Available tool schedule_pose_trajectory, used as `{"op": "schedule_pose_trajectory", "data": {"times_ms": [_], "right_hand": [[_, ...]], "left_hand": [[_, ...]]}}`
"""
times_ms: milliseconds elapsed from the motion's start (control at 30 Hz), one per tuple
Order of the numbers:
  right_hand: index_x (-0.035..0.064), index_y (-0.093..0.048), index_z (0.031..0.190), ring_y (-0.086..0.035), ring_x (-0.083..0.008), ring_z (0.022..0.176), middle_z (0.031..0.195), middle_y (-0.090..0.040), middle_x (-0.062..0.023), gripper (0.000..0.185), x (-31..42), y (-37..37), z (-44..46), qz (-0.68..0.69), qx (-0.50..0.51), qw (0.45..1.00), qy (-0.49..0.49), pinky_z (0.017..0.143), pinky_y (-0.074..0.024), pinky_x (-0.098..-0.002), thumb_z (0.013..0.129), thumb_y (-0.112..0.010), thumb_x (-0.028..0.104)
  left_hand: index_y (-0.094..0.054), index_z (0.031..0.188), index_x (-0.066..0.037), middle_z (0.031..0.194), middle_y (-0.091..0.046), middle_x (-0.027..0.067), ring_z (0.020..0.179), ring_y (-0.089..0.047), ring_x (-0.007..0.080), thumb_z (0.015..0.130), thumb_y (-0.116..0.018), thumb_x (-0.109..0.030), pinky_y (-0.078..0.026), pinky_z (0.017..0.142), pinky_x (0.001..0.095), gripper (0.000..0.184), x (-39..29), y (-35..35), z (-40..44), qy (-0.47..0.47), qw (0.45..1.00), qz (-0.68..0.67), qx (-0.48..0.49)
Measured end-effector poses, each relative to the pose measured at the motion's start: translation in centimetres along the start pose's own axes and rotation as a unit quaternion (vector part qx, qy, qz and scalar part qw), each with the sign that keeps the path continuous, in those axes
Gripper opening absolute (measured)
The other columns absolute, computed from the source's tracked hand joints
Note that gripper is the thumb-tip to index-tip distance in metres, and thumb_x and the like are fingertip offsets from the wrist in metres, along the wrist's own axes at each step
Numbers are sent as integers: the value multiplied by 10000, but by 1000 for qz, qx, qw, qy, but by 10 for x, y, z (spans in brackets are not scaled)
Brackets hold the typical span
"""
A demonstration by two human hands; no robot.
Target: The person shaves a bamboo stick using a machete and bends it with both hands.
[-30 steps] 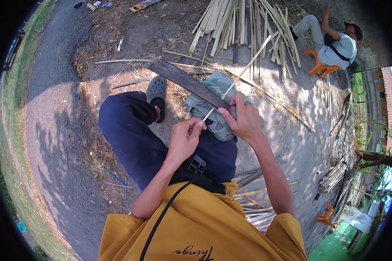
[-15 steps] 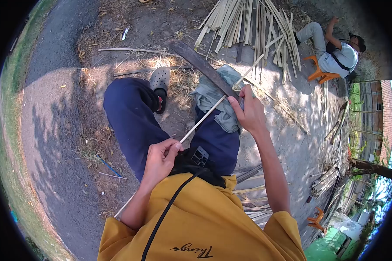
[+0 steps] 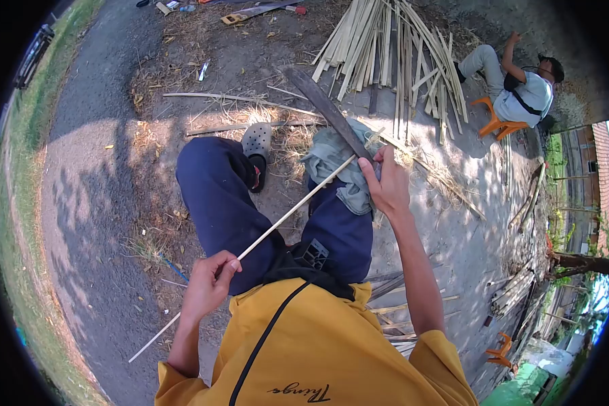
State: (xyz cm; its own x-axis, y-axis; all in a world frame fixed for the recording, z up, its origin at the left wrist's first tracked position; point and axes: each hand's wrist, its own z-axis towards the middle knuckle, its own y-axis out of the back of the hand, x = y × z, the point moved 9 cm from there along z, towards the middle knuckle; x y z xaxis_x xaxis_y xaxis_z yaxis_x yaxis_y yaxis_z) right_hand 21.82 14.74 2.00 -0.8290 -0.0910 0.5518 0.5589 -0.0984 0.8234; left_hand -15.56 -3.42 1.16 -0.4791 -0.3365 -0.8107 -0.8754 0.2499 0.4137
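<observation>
My left hand is closed around a long thin bamboo strip, whose tail sticks out behind past my wrist. From there the strip runs up across my lap to my right hand. That hand is closed at the near end of a long, dark, flat knife, where knife and strip cross. Exactly how its fingers grip both is partly hidden. Beneath the crossing, a grey-green cloth covers my right knee. Pale curled shavings show just beyond my right fingers.
A big pile of split bamboo strips lies ahead. A saw is on the ground at the top. Another person sits at the right on an orange stool. More strips lie by my right side.
My left hand has moved back and to the left with the strip, so a longer length shows between my hands. My right hand stays by the knife over the cloth.
</observation>
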Motion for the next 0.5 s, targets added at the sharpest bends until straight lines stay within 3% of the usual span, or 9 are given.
{"op": "schedule_pose_trajectory", "data": {"times_ms": [100, 133, 233, 300, 367, 500], "right_hand": [[49, -512, 1126, -701, -457, 762, 830, -679, -225, 525, -14, 5, -5, 55, 5, 998, -43, 689, -519, -512, 985, -721, 509], [45, -511, 1145, -726, -437, 803, 870, -707, -231, 555, -17, 7, -8, 65, 28, 995, -74, 738, -544, -491, 928, -796, 468], [45, -515, 1139, -750, -419, 844, 907, -733, -231, 583, -4, 21, -19, 80, 2, 996, -45, 773, -564, -475, 867, -854, 434], [48, -511, 1148, -767, -406, 882, 935, -745, -227, 615, -9, 23, -24, 104, 27, 990, -91, 788, -578, -456, 820, -893, 400], [47, -498, 1172, -770, -407, 897, 959, -749, -224, 634, -2, 26, -24, 114, 22, 993, -25, 787, -589, -455, 813, -897, 385], [43, -495, 1181, -771, -352, 848, 878, -726, -182, 640, 3, 27, -20, 32, 25, 999, 3, 753, -579, -410, 811, -907, 364]], "left_hand": [[-699, 903, -16, 577, -479, 25, 554, -430, 79, 1042, -638, -86, -307, 522, 310, 167, -13, -6, 30, -36, 999, 17, 17], [-699, 903, -16, 577, -479, 25, 554, -430, 79, 1042, -638, -86, -307, 522, 310, 167, -19, -7, 41, -40, 999, 20, 13], [-681, 935, -6, 598, -488, 41, 566, -446, 98, 1058, -609, -98, -352, 543, 321, 171, -46, -37, 74, -91, 994, -6, 56], [-655, 944, 5, 637, -515, 40, 597, -472, 101, 1079, -580, -121, -386, 571, 323, 199, -61, -66, 101, -130, 985, -55, 102], [-640, 949, 6, 685, -541, 16, 638, -483, 84, 1100, -555, -156, -389, 590, 301, 238, -70, -100, 129, -116, 974, -108, 161], [-646, 960, -8, 721, -535, -17, 667, -473, 68, 1120, -536, -192, -384, 602, 281, 268, -90, -146, 166, -39, 952, -220, 211]]}}
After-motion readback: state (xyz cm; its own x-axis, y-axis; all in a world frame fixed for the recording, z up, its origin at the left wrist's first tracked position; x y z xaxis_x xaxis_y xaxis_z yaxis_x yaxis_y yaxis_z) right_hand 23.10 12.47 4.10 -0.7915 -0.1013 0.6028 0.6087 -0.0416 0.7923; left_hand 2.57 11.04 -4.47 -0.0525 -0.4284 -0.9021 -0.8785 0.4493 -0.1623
